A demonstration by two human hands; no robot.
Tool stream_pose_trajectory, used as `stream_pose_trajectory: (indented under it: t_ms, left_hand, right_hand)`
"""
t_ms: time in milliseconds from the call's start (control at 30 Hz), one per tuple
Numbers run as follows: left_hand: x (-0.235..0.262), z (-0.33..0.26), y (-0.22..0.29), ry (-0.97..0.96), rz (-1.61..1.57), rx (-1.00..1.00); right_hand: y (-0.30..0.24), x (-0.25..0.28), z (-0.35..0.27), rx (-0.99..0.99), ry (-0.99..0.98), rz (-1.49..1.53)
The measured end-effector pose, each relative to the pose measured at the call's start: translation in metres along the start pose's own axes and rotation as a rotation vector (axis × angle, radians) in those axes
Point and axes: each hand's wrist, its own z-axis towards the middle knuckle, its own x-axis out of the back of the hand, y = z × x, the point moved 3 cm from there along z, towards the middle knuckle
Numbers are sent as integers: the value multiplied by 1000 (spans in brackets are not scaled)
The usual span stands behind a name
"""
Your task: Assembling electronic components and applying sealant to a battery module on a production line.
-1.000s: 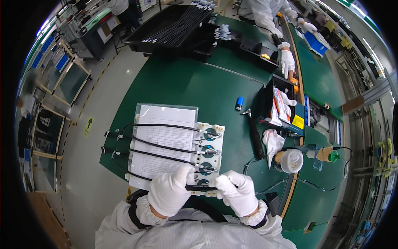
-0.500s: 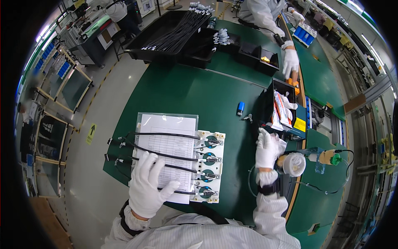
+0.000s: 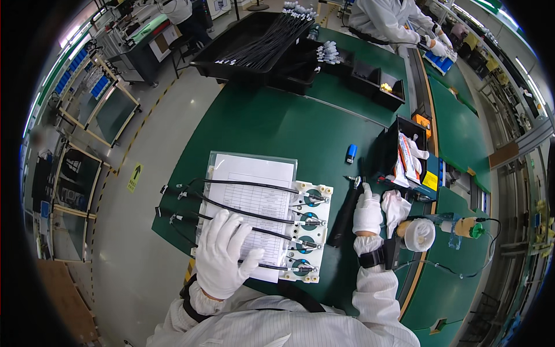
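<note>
The left hand lies palm down, fingers spread and grasping nothing, over the near left part of one sheet and the lower cables, perhaps to steady them; the right hand is stretched forward just beside one black tool, fingertips near its metal head; whether it grips the tool I cannot tell.

Four cables cross above the sheet, in its clear sleeve, and run to one white plate at its right, on the green table before the person; the plate bears four round dark-blue discs in a column, one by each cable's end, so the cables seem spaced to match them; the sheet lies flat beneath, likely for want of room elsewhere.

Right of the right hand are one crumpled cloth and one white tub, apparently kept within reach; farther off stand one blue-and-black piece and one black box holding at least two tubes; beyond, one large tray holds a bundle too dense to count; at the far end one co-worker has both gloved hands at one blue block.
</note>
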Motion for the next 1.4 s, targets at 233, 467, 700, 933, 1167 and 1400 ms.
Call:
stream_pose_trajectory:
  t_ms: [233,467,700,933,1167,1400]
  left_hand:
    - [7,0,-3,40,-19,-10]
    - [31,34,-72,216,-240,241]
    - [-17,94,-130,-180,-747,478]
    - [-47,100,-112,-274,-933,570]
    - [-37,61,-108,-79,-1029,685]
    - [-13,-20,-66,15,-1129,927]
  right_hand:
    - [-30,41,-15,79,122,195]
    - [-56,98,-98,-315,-820,1010]
    - [-82,95,-165,-427,-1186,1267]
    - [-77,61,-189,-402,-890,1592]
    - [-72,52,-155,-372,-530,1589]
    - [-59,49,-47,-324,-383,1364]
